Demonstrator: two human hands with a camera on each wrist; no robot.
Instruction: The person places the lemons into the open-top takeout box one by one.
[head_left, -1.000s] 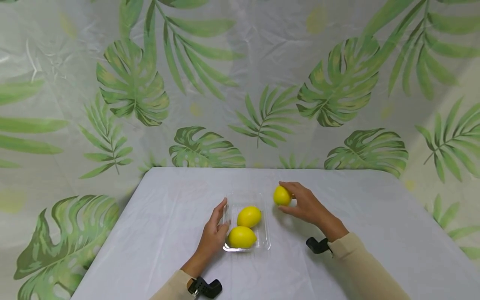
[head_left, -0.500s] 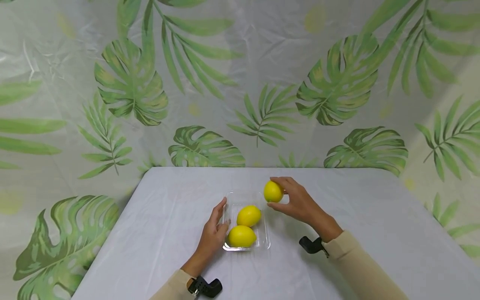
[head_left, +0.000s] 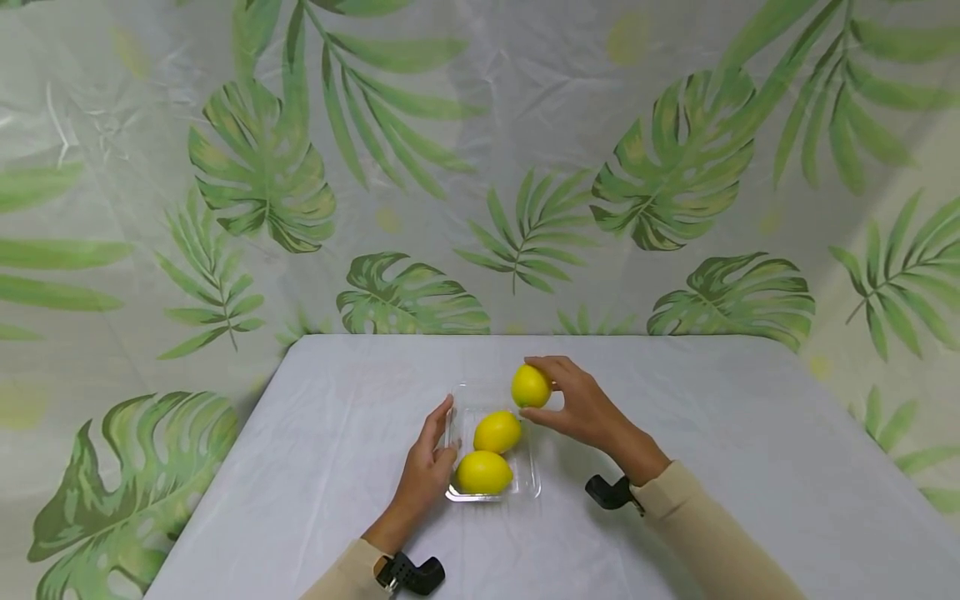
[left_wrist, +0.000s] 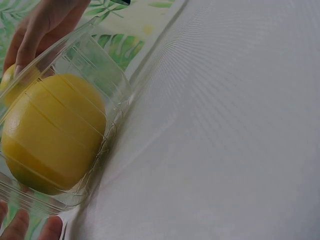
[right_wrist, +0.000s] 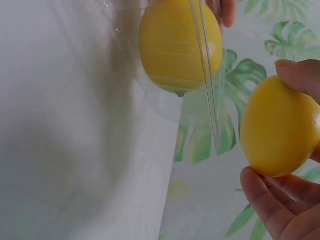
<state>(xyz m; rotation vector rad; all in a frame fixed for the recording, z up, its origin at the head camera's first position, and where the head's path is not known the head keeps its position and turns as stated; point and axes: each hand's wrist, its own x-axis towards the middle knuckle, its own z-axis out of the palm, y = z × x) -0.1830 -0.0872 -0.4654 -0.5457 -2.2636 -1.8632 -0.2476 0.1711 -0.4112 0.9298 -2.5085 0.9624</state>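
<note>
Leaf-print sheeting hangs behind a white table point(head_left: 675, 433), and a clear tray point(head_left: 531, 483) sits near the table's middle, its long axis running near to far. Two lemons already lie in the tray: one at the near end point(head_left: 484, 472) and one at the middle point(head_left: 497, 432), touching or nearly so. Only the far end of the tray is free.

The right hand point(head_left: 581, 408) grips a third lemon point(head_left: 531, 387) between thumb below and fingers above, holding it just over the tray's far right corner, slightly right of the tray's centre line. In the right wrist view this lemon point(right_wrist: 280, 127) is clasped in the fingertips point(right_wrist: 265, 195) with the tray's rim point(right_wrist: 204, 75) standing between it and a lemon point(right_wrist: 180, 45) inside, so it looks to be outside the wall, not yet in. The free spot lies a little left of and below the held lemon, just beyond the middle lemon.

The left hand point(head_left: 429, 467) lies along the tray's left wall, fingers straight and pressed against it, thumb at the near left corner, steadying the tray. It holds nothing else. The right hand is by far the nearer to the free end; the left is across the tray from it.
</note>
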